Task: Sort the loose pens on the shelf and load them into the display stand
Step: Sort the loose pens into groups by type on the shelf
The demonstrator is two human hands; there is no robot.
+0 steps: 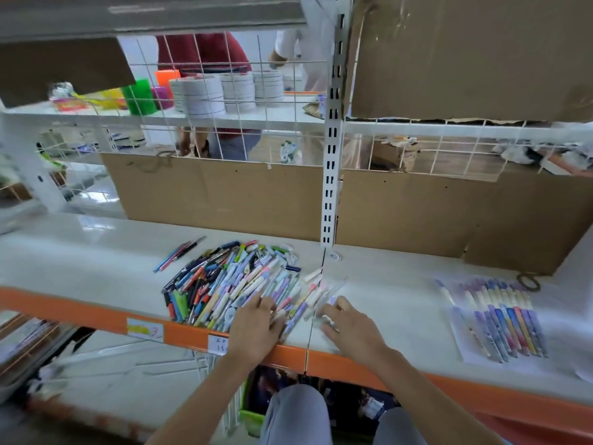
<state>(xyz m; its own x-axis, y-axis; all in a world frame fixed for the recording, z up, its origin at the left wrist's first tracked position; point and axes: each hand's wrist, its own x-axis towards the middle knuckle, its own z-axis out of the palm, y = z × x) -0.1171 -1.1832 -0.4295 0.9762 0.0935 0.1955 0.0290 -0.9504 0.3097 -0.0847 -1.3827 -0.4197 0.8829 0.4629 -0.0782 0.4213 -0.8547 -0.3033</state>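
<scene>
A heap of loose pens (pixel 231 281) in many colours lies on the white shelf (pixel 385 303) near its orange front edge. My left hand (pixel 255 326) rests on the heap's near right side, fingers spread over pastel pens. My right hand (pixel 349 326) lies just right of the heap, fingertips touching a few pale pens (pixel 321 297) drawn out from it. A sorted row of purple and blue pens (pixel 500 319) sits on a white sheet at the right. Three pens (pixel 179 253) lie apart at the heap's far left. No display stand is visible.
Cardboard panels (pixel 224 194) line the back of the shelf behind a white slotted upright (pixel 330 175). A wire grid and an upper shelf with tape rolls (pixel 224 91) stand behind. A person in red stands beyond the grid. A rubber band (pixel 528 282) lies at the right.
</scene>
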